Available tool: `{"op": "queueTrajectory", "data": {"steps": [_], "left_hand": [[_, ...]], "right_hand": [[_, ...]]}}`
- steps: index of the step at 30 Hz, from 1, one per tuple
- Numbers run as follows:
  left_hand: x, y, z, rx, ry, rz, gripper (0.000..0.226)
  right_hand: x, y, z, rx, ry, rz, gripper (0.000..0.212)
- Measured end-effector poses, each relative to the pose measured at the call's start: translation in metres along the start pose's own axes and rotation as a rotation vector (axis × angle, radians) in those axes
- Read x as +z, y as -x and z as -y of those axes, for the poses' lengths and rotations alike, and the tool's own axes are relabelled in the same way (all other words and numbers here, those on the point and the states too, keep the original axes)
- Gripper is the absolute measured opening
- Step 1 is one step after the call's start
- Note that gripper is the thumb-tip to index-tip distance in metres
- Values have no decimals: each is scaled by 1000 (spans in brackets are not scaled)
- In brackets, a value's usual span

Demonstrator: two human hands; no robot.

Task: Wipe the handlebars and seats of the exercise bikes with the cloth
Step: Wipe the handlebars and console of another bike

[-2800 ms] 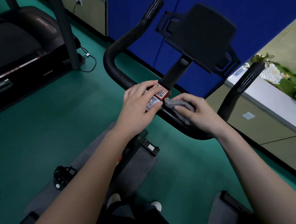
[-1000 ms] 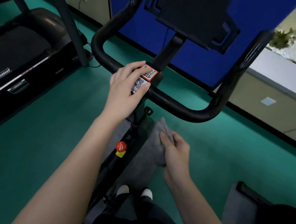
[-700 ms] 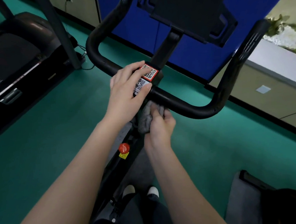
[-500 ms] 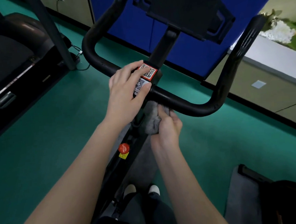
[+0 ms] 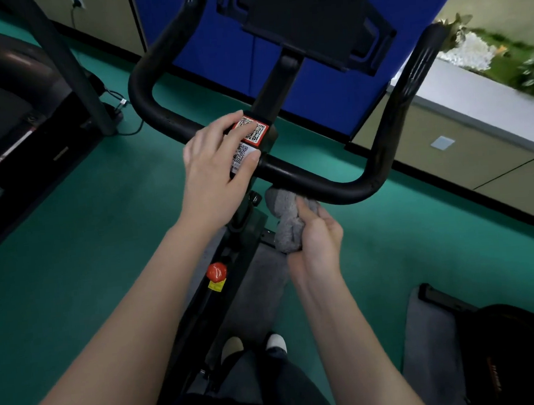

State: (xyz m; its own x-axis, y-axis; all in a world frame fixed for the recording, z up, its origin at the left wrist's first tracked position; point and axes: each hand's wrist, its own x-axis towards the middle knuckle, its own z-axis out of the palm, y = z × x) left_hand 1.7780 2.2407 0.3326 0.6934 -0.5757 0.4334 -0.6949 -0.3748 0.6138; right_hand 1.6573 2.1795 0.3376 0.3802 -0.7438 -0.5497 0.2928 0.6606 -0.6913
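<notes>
The black U-shaped handlebar [image 5: 327, 184] of an exercise bike fills the middle of the view, with a black tablet holder [image 5: 306, 19] above its stem. My left hand [image 5: 217, 169] lies over the handlebar's centre, fingers stretched across the QR-code stickers [image 5: 251, 132]. My right hand [image 5: 317, 241] grips a bunched grey cloth [image 5: 287, 223] just under the bar, right of the stem; the cloth's top touches the bar's underside. The bike's seat is not in view.
A red knob [image 5: 216, 271] sits on the bike frame below. A black treadmill [image 5: 10, 125] stands at the left with a cable on the green floor [image 5: 73, 247]. A blue partition [image 5: 217, 47] is behind. A grey mat [image 5: 434, 348] and another black machine lie at the lower right.
My right hand dropped from the bar with the cloth, then rose again beneath it, and now holds the cloth slightly further right under the bar. My left hand stayed on the stickers.
</notes>
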Motion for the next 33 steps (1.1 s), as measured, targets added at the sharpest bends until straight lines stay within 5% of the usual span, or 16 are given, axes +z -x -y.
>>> {"op": "queueTrajectory", "data": {"steps": [5,10,14,25,30,33], "left_hand": [[-1,1,0,-3,8,7,38],[0,1,-2,-10,15,1,38],[0,0,-1,-15,7,12,39],[-4,1,-23,142,-137,-22,38],[17,7,-55,334,-89,103,45],[30,9,-61,300,-50,192,44]], "right_hand": [[-37,8,12,-153,52,-166,11],[-56,9,25,-744,315,-292,13],[-35,1,16,-958,570,-253,20],[-42,-23,48,-1025,653,-402,20],[-49,-20,50,-1268,909,-156,18],[-52,-29,66,-1246,1013,-164,19]]}}
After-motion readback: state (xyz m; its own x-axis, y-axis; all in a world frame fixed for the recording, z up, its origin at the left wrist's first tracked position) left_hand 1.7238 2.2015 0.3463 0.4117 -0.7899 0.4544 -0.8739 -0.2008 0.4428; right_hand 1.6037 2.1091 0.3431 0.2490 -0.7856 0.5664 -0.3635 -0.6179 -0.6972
